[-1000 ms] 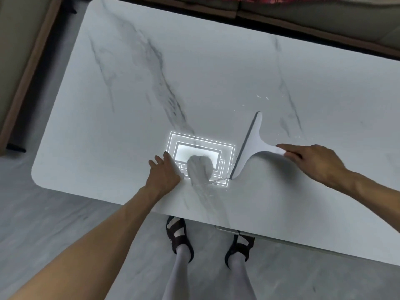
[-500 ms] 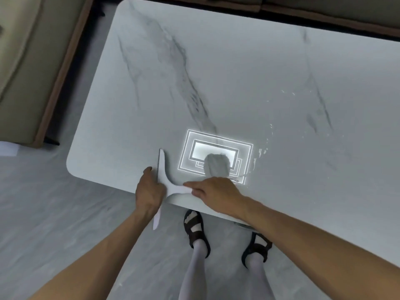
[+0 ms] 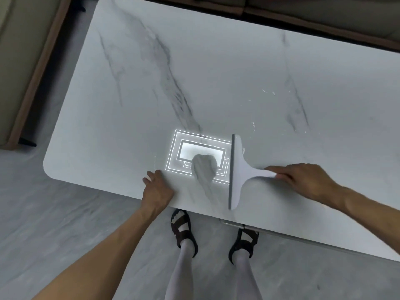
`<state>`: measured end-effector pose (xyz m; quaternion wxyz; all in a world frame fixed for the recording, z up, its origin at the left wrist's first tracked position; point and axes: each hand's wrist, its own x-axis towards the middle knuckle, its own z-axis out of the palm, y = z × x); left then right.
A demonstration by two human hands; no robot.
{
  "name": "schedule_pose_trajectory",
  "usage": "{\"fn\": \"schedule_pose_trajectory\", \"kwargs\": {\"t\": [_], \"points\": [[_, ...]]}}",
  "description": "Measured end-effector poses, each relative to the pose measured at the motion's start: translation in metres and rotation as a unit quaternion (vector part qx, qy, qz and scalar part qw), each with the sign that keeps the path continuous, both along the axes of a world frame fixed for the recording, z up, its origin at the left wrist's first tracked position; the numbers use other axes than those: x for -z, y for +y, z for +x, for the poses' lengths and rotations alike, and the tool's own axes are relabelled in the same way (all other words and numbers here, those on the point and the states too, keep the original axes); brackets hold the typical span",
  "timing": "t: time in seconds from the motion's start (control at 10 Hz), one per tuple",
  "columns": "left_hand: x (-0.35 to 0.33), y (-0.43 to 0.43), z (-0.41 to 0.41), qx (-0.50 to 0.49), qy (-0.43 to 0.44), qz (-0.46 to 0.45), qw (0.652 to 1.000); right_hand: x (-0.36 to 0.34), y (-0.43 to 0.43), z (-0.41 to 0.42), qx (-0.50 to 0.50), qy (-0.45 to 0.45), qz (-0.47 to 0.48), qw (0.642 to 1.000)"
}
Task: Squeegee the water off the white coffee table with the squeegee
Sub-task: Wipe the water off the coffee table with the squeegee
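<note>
Since half a second ago you've carried the squeegee (image 3: 240,167) back from the near-left edge to the right of the lamp glare (image 3: 201,152) — blade on the tabletop (image 3: 216,72), its near end at the front edge. Your right hand (image 3: 303,180) has its grip closed on the handle end; your left hand (image 3: 158,189) rests flat, holding nothing. Press evenly and pull in one overlapping stroke — droplets (image 3: 268,91) glint beyond it. No writing is readable.

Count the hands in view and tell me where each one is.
2. The left hand rests on the table at its near edge, left of the bright reflection. The right hand grips the squeegee by its handle, further right. Neither is hidden.
</note>
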<state>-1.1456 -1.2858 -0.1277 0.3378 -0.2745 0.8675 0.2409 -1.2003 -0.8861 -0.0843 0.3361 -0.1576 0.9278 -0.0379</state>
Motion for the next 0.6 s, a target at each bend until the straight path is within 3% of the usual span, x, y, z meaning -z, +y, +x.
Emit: {"fn": "schedule_pose_trajectory", "kwargs": {"t": [0.2,0.3,0.5,0.6], "points": [[0.002,0.001,-0.004,-0.015,0.002,-0.007,1.000,-0.015,-0.012,-0.001,0.001,0.018,-0.046,0.999],[-0.004,-0.011,-0.002,-0.092,0.055,-0.011,0.994,0.005,-0.097,0.012,-0.032,-0.046,-0.130,0.990],[-0.009,-0.064,0.008,-0.253,0.132,-0.069,0.956,0.038,-0.251,0.019,-0.093,-0.077,-0.208,0.971],[-0.008,-0.080,0.008,-0.239,0.129,-0.088,0.958,0.045,-0.284,0.014,-0.099,-0.074,-0.206,0.971]]}}
